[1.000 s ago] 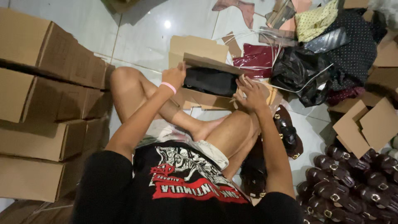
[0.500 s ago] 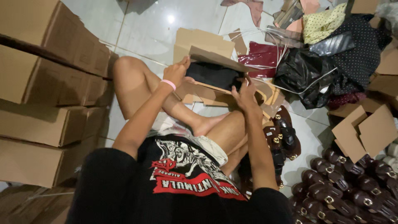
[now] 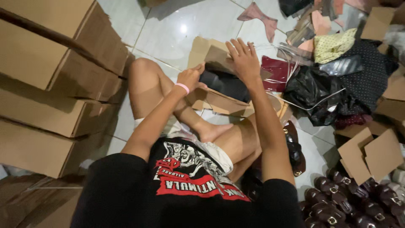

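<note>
a pale tiled floor (image 3: 168, 29) crowded with cardboard: stacked cartons (image 3: 50, 84) at the person's left, loose flaps and scraps at the right.

the box (image 3: 219, 90) sits open on the floor just beyond the person's crossed legs, with a dark item (image 3: 225, 84) lying inside it. the right hand (image 3: 244, 59) lies flat on the raised lid flap, fingers spread and pressing down; it clasps nothing, only rests on the card. the left hand (image 3: 190, 78) is curled at the box's near left edge, fingers closed around the rim or the item's end; which of the 2 cannot be told. so the box lies between the 2 hands, the lid under the right palm and the body of it against the left.

judging from this, the flap could buckle or tear if the flat hand pushes while the dark item stands proud of the rim. the box could also skid on the smooth tile, since only the left hand steadies it.

further out, black bags (image 3: 312, 90) and a maroon piece (image 3: 274, 69) lie just right of the box, and rows of dark shoes (image 3: 350, 198) fill the lower right corner.
</note>
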Available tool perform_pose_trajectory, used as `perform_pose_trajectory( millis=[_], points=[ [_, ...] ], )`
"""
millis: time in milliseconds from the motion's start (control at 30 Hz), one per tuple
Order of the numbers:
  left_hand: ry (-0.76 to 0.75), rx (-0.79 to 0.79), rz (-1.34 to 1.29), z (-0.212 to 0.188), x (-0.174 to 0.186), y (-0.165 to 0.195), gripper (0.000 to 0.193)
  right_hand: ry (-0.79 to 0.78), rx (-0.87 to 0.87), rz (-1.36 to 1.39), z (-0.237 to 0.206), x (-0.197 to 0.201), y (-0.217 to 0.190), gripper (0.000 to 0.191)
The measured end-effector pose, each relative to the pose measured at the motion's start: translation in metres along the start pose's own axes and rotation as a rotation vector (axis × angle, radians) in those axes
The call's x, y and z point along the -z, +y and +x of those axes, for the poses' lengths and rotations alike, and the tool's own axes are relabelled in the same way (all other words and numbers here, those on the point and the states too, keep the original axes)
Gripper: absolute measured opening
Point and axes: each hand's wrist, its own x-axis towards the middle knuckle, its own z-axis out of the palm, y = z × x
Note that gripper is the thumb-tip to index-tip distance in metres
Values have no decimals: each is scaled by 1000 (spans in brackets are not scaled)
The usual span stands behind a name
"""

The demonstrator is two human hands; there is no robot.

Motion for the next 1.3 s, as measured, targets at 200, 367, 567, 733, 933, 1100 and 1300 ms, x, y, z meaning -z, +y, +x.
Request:
perform_pose_trajectory(
  millis=[200, 367, 567, 733, 933, 1100, 1300],
  points=[
    [177, 27, -194, -11, -5, 1, 110, -356, -33, 621, -62, -1, -28, 49],
    [426, -159, -146, -28, -6, 4, 84, -448, 52, 446, -133, 0, -34, 71],
    [368, -684, -8, -23, 3, 10, 36, -450, 21, 444, -151, -15, -35, 95],
    [354, -869, 97, -4, -21, 21, 15, -354, 5, 522, -156, -20, -37, 92],
    [411, -923, 143, -12, -48, 1, 32, -121, 91, 586, -174, -1, -26, 62],
    [433, -872, 298, -24, -65, -6, 44, -66, 123, 407, -185, 20, -29, 61],
    [335, -858, 161, -19, -66, -10, 40, -46, 138, 444, -180, 22, -32, 59]
  ],
)
